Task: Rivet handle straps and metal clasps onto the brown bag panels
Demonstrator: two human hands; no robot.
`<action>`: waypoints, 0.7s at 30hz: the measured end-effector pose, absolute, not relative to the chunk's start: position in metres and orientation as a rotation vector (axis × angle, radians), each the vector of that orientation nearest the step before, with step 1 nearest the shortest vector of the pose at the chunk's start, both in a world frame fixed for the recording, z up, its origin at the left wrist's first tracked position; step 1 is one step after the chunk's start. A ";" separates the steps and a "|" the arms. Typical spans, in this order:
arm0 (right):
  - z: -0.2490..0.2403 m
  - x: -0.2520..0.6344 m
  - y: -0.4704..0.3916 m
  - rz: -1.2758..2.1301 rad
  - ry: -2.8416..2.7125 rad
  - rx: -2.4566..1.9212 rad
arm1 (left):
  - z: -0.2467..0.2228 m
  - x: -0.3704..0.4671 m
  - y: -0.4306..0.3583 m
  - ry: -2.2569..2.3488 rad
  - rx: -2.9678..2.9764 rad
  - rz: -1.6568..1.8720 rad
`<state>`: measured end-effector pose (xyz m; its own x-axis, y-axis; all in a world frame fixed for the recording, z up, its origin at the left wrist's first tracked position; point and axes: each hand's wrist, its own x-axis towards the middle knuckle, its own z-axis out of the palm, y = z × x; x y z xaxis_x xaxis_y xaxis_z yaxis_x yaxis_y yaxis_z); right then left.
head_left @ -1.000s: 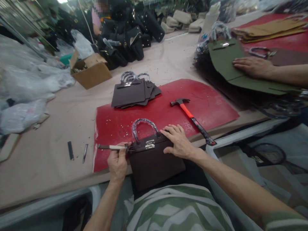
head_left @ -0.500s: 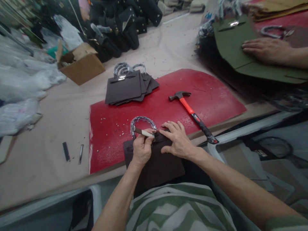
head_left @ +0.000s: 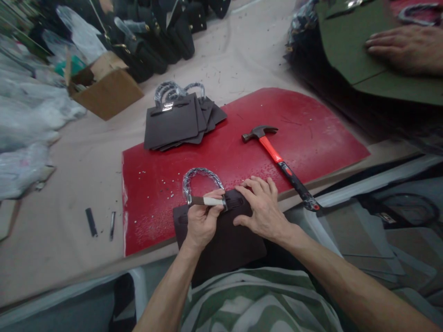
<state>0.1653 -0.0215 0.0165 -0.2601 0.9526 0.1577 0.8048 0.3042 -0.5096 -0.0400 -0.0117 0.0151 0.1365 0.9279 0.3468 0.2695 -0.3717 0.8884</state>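
A dark brown bag panel (head_left: 224, 244) lies over the near edge of the red mat, its lower part toward my lap. Its looped handle (head_left: 202, 171), wrapped in clear plastic, arches above the top edge. My left hand (head_left: 202, 223) pinches a narrow brown-and-white strip (head_left: 212, 201) between thumb and fingers. The strip's right end meets a small shiny metal piece at the panel's top; whether they are joined, I cannot tell. On the panel's upper right rests my right hand (head_left: 263, 210), fingers spread and thumb apart.
A claw hammer (head_left: 280, 161) lies on the red mat (head_left: 235, 147), behind it a stack of similar panels (head_left: 173, 122). Left are two small rod-like tools, a cardboard box (head_left: 107, 92) and plastic bags. A co-worker's hand (head_left: 408, 48) rests on a green panel at right.
The view has shifted slightly. My right hand has moved a little right, uncovering more of the panel's top, and the strip in my left hand now lies more level.
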 end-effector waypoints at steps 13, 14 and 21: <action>0.016 0.166 -0.022 0.484 -2.140 -1.565 | 0.017 -0.029 -0.011 1.160 1.883 1.193; 0.016 0.166 -0.022 0.485 -2.140 -1.567 | 0.017 -0.029 -0.011 1.171 1.894 1.199; 0.013 0.166 -0.022 0.466 -2.147 -1.566 | 0.017 -0.029 -0.012 1.216 1.943 1.204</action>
<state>0.1658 -0.0223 0.0131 -0.2617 0.9532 0.1511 0.8050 0.3020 -0.5107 -0.0291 -0.0123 0.0166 0.1913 0.8965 0.3996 0.4084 -0.4429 0.7982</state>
